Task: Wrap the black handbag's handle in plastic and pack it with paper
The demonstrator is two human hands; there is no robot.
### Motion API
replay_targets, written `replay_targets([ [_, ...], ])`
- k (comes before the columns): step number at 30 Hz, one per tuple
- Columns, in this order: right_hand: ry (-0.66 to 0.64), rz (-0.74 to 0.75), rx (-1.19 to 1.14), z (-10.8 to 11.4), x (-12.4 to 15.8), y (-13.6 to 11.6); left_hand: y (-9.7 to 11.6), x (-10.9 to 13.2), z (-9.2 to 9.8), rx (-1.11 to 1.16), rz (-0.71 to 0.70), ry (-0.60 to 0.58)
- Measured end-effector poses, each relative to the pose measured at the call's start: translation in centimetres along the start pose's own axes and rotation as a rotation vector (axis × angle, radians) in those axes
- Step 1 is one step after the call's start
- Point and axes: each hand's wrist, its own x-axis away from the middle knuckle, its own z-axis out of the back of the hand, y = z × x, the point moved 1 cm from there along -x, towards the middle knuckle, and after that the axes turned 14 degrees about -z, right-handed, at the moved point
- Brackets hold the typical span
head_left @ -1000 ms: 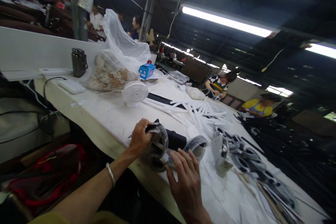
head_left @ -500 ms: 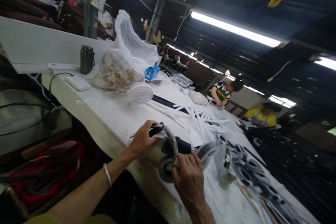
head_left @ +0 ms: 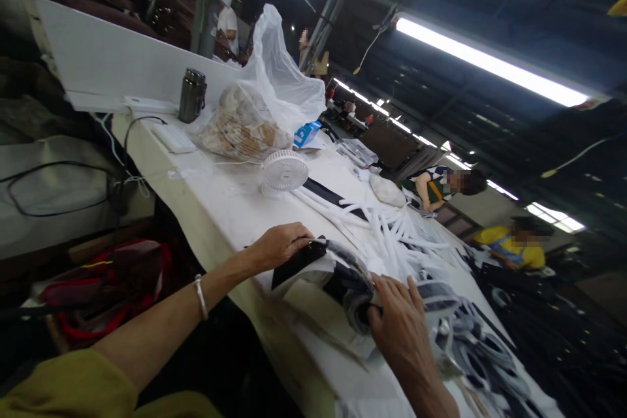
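Observation:
My left hand (head_left: pixel 284 245) pinches the end of a curved black-and-grey strip (head_left: pixel 349 255) at the table's near edge. The strip arches over toward my right hand (head_left: pixel 401 313), whose fingers and thumb close on its other side. Below the strip, close to my right fingers, is a coiled grey band (head_left: pixel 357 310). A black piece with a pale underside hangs under my left fingers. What lies beneath my right palm is hidden.
On the white table (head_left: pixel 220 199) stand a small white fan (head_left: pixel 284 171), a dark flask (head_left: pixel 192 96) and a stuffed clear plastic bag (head_left: pixel 245 121). White strips (head_left: pixel 392 232) lie farther off; grey coils (head_left: pixel 475 353) heap at right. Two people work across the table.
My hands have moved farther apart, the right one going rightward. The strip between them is now spread lower and wider, with more of the black piece showing. The view has shifted too.

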Motion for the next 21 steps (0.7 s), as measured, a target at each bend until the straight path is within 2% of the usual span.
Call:
replay_targets([
  [5,-0.084,-0.017,-0.339,-0.7,-0.8,-1.7,-0.2,-1.3,1.3,-0.094,0.052,-0.156],
  [7,-0.065,-0.043,-0.426,-0.8,-1.4,-2.4,-0.2,-1.8,1.8,-0.075,0.043,-0.184],
  [10,0.017,-0.122,-0.408,-0.8,-2.7,-3.8,-0.4,-2.3,2.2,-0.067,0.038,-0.21],
  [13,0.054,-0.146,-0.367,-0.9,-4.6,-5.8,-0.4,-2.2,1.9,-0.12,0.022,-0.22],
  [16,-0.072,-0.123,-0.459,-1.5,-6.2,-7.8,0.2,-1.8,1.3,-0.226,-0.042,-0.17],
  [18,-0.119,-0.129,-0.537,-2.0,-6.6,-8.8,0.7,-1.7,1.0,-0.29,-0.099,-0.148],
  [21,-0.074,-0.15,-0.592,-2.4,-6.0,-9.1,1.2,-1.7,0.6,-0.41,-0.181,-0.202],
])
